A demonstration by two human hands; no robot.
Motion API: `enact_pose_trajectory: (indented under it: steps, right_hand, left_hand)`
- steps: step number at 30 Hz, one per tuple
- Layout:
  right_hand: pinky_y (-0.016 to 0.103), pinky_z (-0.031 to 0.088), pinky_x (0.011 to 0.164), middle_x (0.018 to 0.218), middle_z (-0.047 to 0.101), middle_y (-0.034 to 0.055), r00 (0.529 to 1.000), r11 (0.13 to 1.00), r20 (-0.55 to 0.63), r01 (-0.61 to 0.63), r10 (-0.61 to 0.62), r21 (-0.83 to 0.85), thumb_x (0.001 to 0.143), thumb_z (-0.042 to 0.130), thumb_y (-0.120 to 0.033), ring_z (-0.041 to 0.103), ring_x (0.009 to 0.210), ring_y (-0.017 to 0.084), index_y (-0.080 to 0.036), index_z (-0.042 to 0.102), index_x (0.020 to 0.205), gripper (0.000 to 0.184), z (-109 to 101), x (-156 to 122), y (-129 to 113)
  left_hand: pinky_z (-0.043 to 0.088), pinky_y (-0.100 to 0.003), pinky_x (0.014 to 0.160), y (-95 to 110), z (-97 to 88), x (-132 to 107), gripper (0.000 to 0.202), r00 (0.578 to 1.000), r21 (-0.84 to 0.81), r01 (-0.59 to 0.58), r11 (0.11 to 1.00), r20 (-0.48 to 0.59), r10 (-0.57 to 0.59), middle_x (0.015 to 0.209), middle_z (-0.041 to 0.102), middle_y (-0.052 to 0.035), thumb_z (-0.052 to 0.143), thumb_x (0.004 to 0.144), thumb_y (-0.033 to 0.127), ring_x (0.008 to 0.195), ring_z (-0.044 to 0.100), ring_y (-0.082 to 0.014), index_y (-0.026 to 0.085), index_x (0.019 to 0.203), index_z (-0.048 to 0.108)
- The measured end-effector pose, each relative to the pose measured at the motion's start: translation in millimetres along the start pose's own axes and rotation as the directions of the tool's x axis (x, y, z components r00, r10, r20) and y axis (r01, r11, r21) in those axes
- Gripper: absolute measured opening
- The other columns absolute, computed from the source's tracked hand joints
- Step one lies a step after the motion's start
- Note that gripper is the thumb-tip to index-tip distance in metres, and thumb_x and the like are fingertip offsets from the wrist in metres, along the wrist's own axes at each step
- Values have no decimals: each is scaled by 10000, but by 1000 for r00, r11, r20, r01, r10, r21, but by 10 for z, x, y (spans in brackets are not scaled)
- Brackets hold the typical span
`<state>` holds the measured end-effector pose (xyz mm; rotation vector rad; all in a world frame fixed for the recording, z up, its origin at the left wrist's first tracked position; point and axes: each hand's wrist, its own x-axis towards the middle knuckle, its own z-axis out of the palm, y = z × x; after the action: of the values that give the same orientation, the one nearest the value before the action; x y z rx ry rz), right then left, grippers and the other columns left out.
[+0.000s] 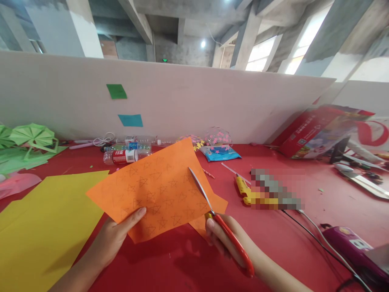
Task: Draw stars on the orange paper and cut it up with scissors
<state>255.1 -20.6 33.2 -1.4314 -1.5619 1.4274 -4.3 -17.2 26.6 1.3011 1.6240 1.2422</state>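
My left hand [117, 235] pinches the near edge of an orange paper sheet [152, 186] covered with drawn star outlines and holds it above the red table [288, 239]. My right hand [226, 241] grips red-handled scissors [212, 211]. Their blades are parted and cut into the sheet's right side.
Yellow paper [45, 219] lies at the left, green folded paper shapes [27, 142] behind it. Plastic bottles [121, 156], a blue packet [220, 153], a yellow utility knife [244, 188], a red box [316, 129] and a purple device [352, 247] with cables sit around. A white partition [182, 101] stands behind.
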Motion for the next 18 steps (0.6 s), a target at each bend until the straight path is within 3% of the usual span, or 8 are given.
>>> enact_pose_trajectory:
  steps: [7,18]
  right_hand:
    - [200,259,371,446,462,-61,996,996,-32,-80,81,43,804,501,-612,331,328,50,-194,440,608,466,21,22,15]
    - [206,267,403,405,402,-61,1000,1000,9,-26,26,4,817,438,-674,344,360,57,-198,402,583,532,-5,21,5]
  left_hand:
    - [567,-361,869,34,27,-29,256,1000,-4,-13,1000,-6,13,1090,735,-35,602,804,449,1065,662,-301,295,955,740]
    - [550,-426,893,-7,6,51,261,994,-61,107,992,23,-106,1058,745,-60,661,759,476,1073,653,-344,276,892,763]
